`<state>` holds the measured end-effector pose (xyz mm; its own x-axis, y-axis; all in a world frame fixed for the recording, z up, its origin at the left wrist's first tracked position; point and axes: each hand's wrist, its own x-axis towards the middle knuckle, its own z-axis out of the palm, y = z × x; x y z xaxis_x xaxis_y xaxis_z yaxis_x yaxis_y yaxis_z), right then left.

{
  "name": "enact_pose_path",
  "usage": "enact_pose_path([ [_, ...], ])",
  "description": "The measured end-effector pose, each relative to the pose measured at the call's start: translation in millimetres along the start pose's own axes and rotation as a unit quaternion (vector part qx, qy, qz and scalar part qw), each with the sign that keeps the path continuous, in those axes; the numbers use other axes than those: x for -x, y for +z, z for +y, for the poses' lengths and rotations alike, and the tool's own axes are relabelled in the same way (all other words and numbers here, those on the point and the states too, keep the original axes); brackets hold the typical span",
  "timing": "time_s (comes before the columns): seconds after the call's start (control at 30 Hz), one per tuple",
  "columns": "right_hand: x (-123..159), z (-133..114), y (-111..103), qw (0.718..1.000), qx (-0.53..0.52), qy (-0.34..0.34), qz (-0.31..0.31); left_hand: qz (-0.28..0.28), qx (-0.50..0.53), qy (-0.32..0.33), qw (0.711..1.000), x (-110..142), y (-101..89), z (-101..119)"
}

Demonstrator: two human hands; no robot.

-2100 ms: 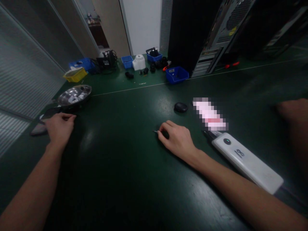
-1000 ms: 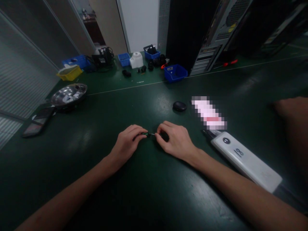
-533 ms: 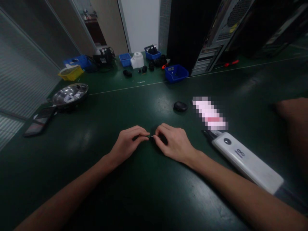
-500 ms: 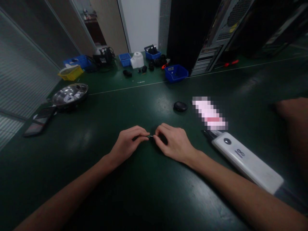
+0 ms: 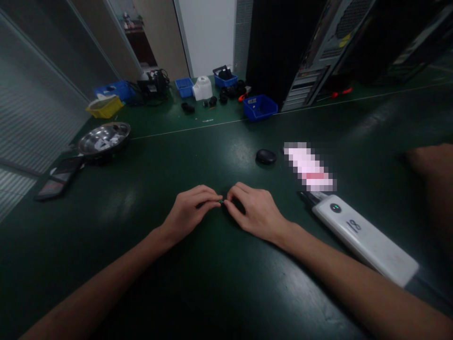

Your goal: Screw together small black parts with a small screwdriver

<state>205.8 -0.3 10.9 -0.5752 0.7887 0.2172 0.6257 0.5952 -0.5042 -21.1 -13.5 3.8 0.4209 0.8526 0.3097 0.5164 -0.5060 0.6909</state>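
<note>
Over the middle of the dark green table (image 5: 226,274), my left hand (image 5: 193,205) pinches a small green piece (image 5: 221,201) between thumb and fingertips. Too little of it shows to tell its kind. My right hand (image 5: 256,208) faces it from the right, thumb and forefinger pressed together right beside the piece. Whatever those fingertips hold is hidden. Both wrists rest low, close to the tabletop. Beyond my right hand lies a black rounded case-like object (image 5: 265,156).
A white power bank marked 18 (image 5: 366,238) and a blurred-out pink-lit screen (image 5: 308,166) lie on the right. Another person's arm (image 5: 432,163) reaches in there. A metal bowl (image 5: 122,131), a phone (image 5: 58,179) and blue bins (image 5: 260,108) stand farther off.
My fingertips have come slightly closer together. The thin pale bit seen between them before no longer shows clearly, while the green piece is more visible.
</note>
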Motion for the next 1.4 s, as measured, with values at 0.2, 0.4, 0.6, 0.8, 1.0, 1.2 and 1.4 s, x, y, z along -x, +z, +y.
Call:
enact_pose_path([
  [0.2, -1.2, 0.7, -0.3, 1.0, -0.027, -0.006, 0.004, -0.003, 0.028, -0.01, 1.0, -0.7, 0.1, 4.9],
  [0.4, -0.7, 2.0, -0.3, 1.0, -0.013, 0.011, 0.018, -0.006, -0.01, -0.01, 1.0, 0.4, 0.8, 4.4],
  [0.6, -2.4, 5.7, -0.9, 0.999, 0.022, 0.031, 0.034, -0.036, -0.064, -0.014, 0.997, 0.6, -0.8, 3.9],
  [0.8, -2.7, 8.2, -0.3, 0.996, 0.087, 0.028, 0.023, -0.089, -0.117, -0.001, 0.989, -1.5, 1.5, 4.3],
  [1.0, -1.3, 7.9, -3.1, 0.992, 0.112, 0.043, 0.031, -0.08, -0.118, 0.009, 0.99, 0.0, -2.0, -2.4],
  [1.2, -1.1, 4.8, -5.7, 0.991, 0.121, 0.048, 0.032, -0.074, -0.109, 0.055, 0.99, -6.0, -2.8, -8.0],
  [1.4, -1.6, 3.4, -5.9, 0.991, 0.123, 0.054, 0.028, -0.111, -0.153, 0.102, 0.977, -8.1, -3.4, -13.3],
])
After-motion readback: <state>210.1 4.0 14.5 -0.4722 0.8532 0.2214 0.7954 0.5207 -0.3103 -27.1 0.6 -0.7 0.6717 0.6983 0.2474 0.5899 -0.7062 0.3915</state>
